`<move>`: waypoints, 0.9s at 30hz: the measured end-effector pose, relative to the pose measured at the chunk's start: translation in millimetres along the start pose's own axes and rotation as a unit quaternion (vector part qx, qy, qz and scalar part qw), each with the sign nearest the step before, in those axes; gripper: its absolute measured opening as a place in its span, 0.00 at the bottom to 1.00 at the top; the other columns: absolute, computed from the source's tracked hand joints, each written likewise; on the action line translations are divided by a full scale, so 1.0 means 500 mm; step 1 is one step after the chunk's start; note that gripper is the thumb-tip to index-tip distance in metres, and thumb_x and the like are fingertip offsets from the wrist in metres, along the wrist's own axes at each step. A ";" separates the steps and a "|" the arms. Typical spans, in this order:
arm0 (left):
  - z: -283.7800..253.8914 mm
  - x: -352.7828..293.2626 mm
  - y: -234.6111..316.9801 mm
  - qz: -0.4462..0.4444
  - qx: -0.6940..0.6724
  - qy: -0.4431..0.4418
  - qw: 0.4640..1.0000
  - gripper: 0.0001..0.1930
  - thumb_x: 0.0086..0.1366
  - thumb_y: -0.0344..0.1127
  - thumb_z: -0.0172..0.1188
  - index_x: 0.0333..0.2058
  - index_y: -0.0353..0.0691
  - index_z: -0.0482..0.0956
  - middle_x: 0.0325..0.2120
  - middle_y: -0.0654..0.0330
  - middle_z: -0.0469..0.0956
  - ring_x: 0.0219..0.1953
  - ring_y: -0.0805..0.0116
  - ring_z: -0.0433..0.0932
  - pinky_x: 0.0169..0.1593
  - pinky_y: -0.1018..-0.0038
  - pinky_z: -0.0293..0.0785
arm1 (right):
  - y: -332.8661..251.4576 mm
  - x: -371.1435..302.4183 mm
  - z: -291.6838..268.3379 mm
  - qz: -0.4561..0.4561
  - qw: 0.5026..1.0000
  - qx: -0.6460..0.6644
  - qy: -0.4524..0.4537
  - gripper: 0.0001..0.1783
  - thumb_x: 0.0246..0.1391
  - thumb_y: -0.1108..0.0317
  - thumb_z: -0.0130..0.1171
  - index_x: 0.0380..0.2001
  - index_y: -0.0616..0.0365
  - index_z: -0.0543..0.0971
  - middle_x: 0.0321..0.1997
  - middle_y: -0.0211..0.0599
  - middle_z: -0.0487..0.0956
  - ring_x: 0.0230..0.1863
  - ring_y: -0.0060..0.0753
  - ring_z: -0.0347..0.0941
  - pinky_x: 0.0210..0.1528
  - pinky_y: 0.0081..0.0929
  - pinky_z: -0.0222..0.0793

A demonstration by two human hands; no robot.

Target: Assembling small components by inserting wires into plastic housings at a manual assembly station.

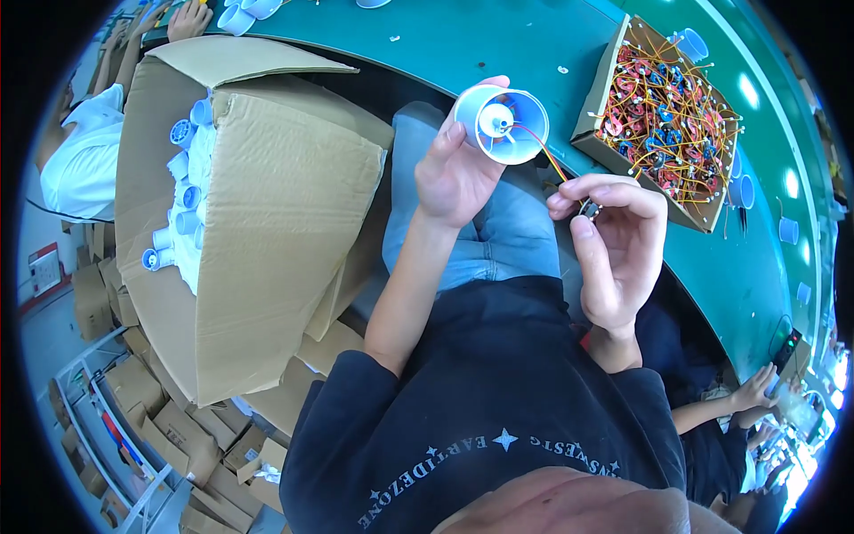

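Note:
My left hand (455,173) is closed round a light blue plastic cup (535,114), its open mouth turned toward me. Inside the cup stands a white round hub. From this hub a red and yellow wire (544,151) runs out over the rim to my right hand (623,240). The thumb and fingers of that hand pinch a small dark round part (588,209) at the wire's end. Its exact kind is too small to make out. Both hands are above my lap, at the edge of the green table.
A cardboard box (585,133) full of red, blue and yellow wired parts stands on the green table (498,44). Several blue cups (742,190) lie near it. On my left is a large carton (285,205) holding more blue cups. Other people work at both sides.

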State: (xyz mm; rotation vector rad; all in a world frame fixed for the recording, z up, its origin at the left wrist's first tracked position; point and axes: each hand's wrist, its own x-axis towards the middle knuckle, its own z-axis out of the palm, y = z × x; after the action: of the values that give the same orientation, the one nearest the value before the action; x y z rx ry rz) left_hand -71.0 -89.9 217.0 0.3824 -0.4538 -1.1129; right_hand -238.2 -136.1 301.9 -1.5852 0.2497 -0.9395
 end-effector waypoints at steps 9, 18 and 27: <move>0.000 -0.001 0.009 0.020 0.000 0.012 1.000 0.39 0.65 0.49 0.54 0.66 0.34 0.49 0.63 0.41 0.57 0.63 0.45 0.62 0.62 0.57 0.67 | 0.004 -0.003 0.007 0.004 1.000 -0.026 0.009 0.17 0.54 0.87 0.46 0.47 0.65 0.62 0.44 0.54 0.73 0.42 0.36 0.73 0.46 0.31 0.71; 0.000 -0.004 -0.001 0.052 -0.041 -0.038 0.997 0.33 0.66 0.45 0.53 0.66 0.45 0.52 0.62 0.43 0.58 0.67 0.45 0.56 0.66 0.54 0.61 | 0.009 0.005 0.024 0.032 0.998 -0.041 0.021 0.18 0.53 0.88 0.50 0.47 0.65 0.63 0.44 0.51 0.73 0.44 0.34 0.75 0.48 0.29 0.72; 0.025 -0.009 -0.038 0.058 -0.040 0.090 0.993 0.37 0.61 0.53 0.62 0.62 0.44 0.59 0.61 0.51 0.60 0.64 0.55 0.59 0.65 0.55 0.61 | 0.054 0.027 0.055 0.036 0.985 -0.141 0.093 0.21 0.50 0.80 0.64 0.46 0.65 0.69 0.40 0.43 0.77 0.41 0.28 0.76 0.41 0.21 0.72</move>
State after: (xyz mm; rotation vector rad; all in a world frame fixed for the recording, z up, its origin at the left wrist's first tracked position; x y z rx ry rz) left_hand -93.7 -94.1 217.1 0.3771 -0.2680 -0.9713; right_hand -201.5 -131.7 284.5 -1.7328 0.5881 -1.0309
